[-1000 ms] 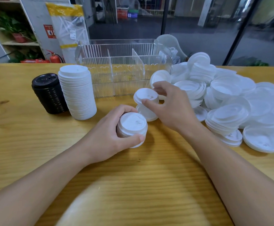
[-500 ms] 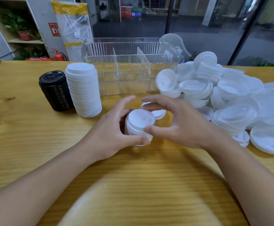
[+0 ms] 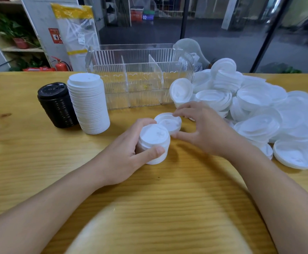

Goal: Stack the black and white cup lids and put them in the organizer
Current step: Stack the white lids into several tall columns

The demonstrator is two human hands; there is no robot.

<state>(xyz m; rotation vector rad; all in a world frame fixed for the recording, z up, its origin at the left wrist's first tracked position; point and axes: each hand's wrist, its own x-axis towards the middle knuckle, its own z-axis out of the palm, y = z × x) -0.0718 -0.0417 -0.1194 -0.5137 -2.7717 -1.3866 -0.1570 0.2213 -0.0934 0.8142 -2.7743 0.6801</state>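
The left hand point(image 3: 124, 158) gripped a short stack of white lids point(image 3: 153, 143) standing on the wooden surface point(image 3: 30, 162), thumb curled across its front and fingers behind. The right hand point(image 3: 204, 131) pinched a single upturned white lid point(image 3: 168, 122) between thumb and fingers, just behind that stack. A loose pile of white lids point(image 3: 259, 110) lay to the right. A tall white stack point(image 3: 89, 105) and a black stack point(image 3: 58, 105) stood side by side before the clear organizer point(image 3: 140, 79).
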